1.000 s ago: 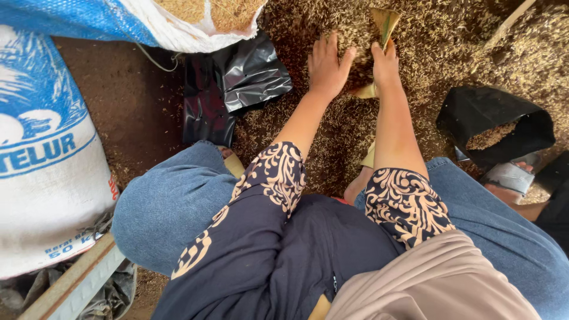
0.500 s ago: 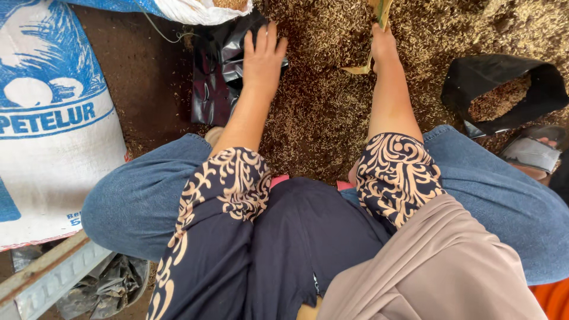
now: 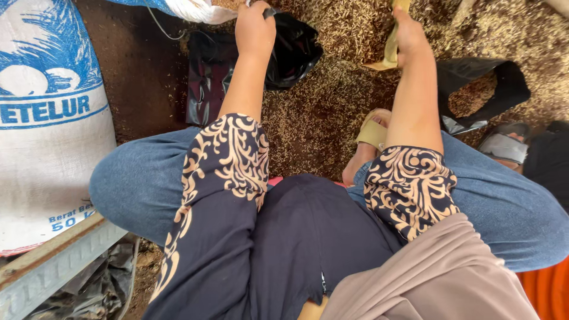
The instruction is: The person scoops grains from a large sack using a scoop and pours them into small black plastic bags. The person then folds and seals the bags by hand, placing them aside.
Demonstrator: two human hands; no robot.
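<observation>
Left hand [image 3: 255,29] now with fingers closed on black bag [image 3: 293,50]; right hand [image 3: 409,32] still gripping yellow scoop [image 3: 391,44].

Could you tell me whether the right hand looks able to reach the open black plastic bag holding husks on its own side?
Probably yes: the open black plastic bag lies just beside the right hand, nothing between, though that hand grips a yellowish scoop.
</observation>
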